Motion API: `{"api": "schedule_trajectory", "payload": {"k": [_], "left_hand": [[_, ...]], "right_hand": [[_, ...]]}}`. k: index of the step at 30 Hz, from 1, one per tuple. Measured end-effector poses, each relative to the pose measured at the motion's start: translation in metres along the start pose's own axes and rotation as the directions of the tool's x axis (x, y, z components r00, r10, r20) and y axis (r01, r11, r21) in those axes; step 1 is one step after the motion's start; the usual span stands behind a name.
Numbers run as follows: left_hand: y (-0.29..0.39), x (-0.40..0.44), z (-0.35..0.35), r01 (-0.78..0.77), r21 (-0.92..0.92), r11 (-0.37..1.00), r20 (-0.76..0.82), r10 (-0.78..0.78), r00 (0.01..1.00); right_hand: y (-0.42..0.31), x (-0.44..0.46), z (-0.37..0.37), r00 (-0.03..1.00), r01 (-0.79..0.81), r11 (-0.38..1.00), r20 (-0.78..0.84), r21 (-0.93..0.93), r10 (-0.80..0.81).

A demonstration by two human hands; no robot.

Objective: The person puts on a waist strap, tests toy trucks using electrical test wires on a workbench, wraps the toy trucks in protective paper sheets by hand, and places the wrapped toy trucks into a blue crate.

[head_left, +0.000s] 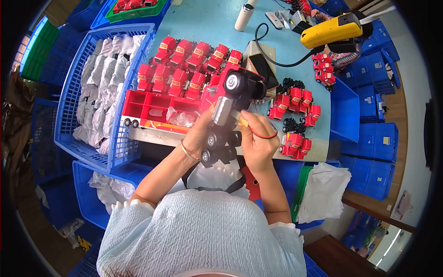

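Observation:
My left hand (197, 135) is wrapped round a toy truck (224, 108), tilted with its underside and wheels toward me. The truck has a red cab end, a silver side part and a black chassis, partly blurred. My right hand (259, 141) pinches a small pale yellowish piece (241, 119) against the truck's side; its kind I cannot make out. A thin dark and orange loop (265, 134) lies across the right fingers. Just beyond my left hand sits a red tray (147, 104) with clear plastic bits in its compartments.
Rows of red toy truck cabs (177, 83) stand on the blue-green table (203, 21); more cabs (295, 99) are at right. A blue basket (69, 97) of wrapped items stands left. A yellow device (332, 31), a white bottle (244, 17) and another person's sleeve (348, 59) are farther back.

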State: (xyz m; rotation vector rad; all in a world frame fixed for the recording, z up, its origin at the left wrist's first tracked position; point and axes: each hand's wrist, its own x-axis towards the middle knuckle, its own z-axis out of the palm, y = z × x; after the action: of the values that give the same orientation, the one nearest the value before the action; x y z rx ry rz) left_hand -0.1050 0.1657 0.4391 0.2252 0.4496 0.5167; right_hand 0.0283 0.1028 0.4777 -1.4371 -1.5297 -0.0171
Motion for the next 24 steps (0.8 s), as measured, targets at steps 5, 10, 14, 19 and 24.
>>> {"api": "schedule_trajectory", "payload": {"k": [5,10,14,19,24], "left_hand": [[0.011,0.002,0.007,0.039,0.028,0.999,0.091,-0.042,0.995],[0.015,0.006,-0.005,-0.33,0.414,0.848,0.141,0.299,0.944],[0.02,0.009,-0.008,-0.496,0.367,0.787,0.344,0.38,0.858],[0.008,0.026,-0.005,-0.466,0.403,0.788,0.346,0.34,0.874],[-0.027,0.07,-0.034,-0.115,0.375,0.92,0.24,0.023,0.97]], "right_hand": [[0.0,-0.008,0.005,0.997,-0.045,0.997,-0.067,0.064,0.049],[-0.005,-0.043,-0.002,0.966,-0.235,0.949,-0.054,0.212,0.252],[0.001,-0.07,-0.034,0.659,-0.395,0.919,0.696,-0.004,0.286],[-0.02,-0.039,-0.05,0.653,0.023,0.991,0.749,0.132,-0.114],[0.028,-0.023,-0.014,0.612,0.711,0.618,0.729,-0.336,-0.308]]}}
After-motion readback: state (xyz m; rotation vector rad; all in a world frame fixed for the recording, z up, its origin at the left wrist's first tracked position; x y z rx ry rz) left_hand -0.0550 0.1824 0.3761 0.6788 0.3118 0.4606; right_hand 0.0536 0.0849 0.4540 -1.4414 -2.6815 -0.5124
